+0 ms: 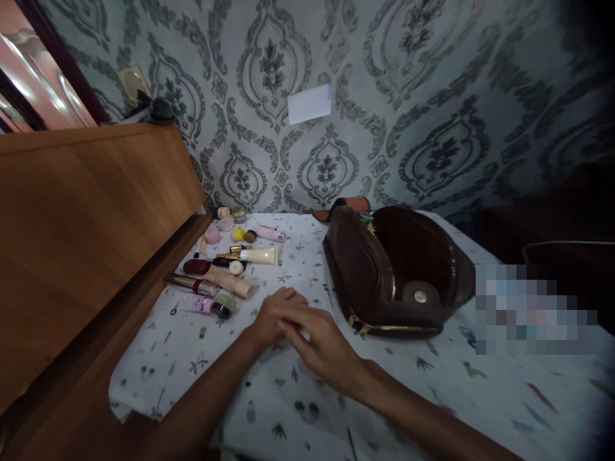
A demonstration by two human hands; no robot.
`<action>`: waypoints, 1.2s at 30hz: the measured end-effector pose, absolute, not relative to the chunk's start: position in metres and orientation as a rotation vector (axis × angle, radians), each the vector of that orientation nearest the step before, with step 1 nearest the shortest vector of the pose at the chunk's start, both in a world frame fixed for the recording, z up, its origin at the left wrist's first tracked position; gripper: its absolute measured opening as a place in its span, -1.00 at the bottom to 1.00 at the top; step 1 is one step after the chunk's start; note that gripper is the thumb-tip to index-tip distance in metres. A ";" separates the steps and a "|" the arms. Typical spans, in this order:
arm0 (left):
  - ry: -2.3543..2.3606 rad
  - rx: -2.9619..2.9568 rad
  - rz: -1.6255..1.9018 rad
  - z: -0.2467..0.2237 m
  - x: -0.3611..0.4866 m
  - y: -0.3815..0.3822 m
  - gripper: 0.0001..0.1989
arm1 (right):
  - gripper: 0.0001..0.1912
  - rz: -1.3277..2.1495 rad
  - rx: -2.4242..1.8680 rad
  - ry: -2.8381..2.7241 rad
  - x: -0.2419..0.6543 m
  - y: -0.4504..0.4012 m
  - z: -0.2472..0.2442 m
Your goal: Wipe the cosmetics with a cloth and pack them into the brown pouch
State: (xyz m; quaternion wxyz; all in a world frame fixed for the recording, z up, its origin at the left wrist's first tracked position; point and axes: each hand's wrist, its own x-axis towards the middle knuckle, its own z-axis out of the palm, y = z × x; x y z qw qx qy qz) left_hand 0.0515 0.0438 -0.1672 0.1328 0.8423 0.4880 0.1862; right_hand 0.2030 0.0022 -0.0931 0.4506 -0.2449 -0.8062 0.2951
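In the middle of the bed-like surface, my left hand (pixel 273 315) rests partly beneath my right hand (pixel 327 342). The right hand's fingers lie stretched across the back of the left, with the thumb apart, and nothing shows in it. Most of the left hand's fingers are hidden. Right of my hands stands a dark brown bag (pixel 350 269), unzipped and gaping, with a green-topped item (pixel 366 218) at its far edge. To the left lie cosmetics: a cream tube (pixel 262 256), a beige tube (pixel 230 282), a purple-and-white tube (pixel 195 303) and a dark-lidded jar (pixel 223 306).
A patterned white cloth (pixel 288 416) covers the surface. Along the left runs a wooden panel (pixel 96 192). Behind, a patterned wall (pixel 327 166) carries a white card (pixel 310 104). A brown object (pixel 355 205) lies behind the bag; a blurred patch sits at right.
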 end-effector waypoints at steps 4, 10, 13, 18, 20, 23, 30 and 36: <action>1.482 2.434 0.539 -0.170 0.052 0.045 -0.89 | -0.71 1.236 -0.816 -1.582 0.187 0.031 -0.139; 1.544 2.488 0.547 -0.174 0.050 0.050 -0.90 | -0.59 1.245 -0.934 -1.284 0.190 0.044 -0.170; 1.564 2.518 0.526 -0.176 0.051 0.049 -0.87 | -0.57 1.252 -0.975 -1.253 0.193 0.046 -0.178; 1.572 2.531 0.508 -0.176 0.050 0.047 -0.88 | -0.53 1.280 -1.010 -1.254 0.196 0.048 -0.181; 1.583 2.521 0.514 -0.176 0.050 0.046 -0.90 | -0.51 1.274 -1.012 -1.251 0.196 0.048 -0.180; 1.604 2.494 0.528 -0.174 0.050 0.046 -0.90 | -0.49 1.273 -0.996 -1.241 0.196 0.048 -0.179; 1.650 2.404 0.619 -0.168 0.052 0.046 -0.85 | -0.46 1.296 -1.010 -1.204 0.197 0.046 -0.177; 1.643 2.333 0.716 -0.169 0.051 0.046 -0.86 | -0.44 1.332 -1.004 -1.195 0.197 0.046 -0.175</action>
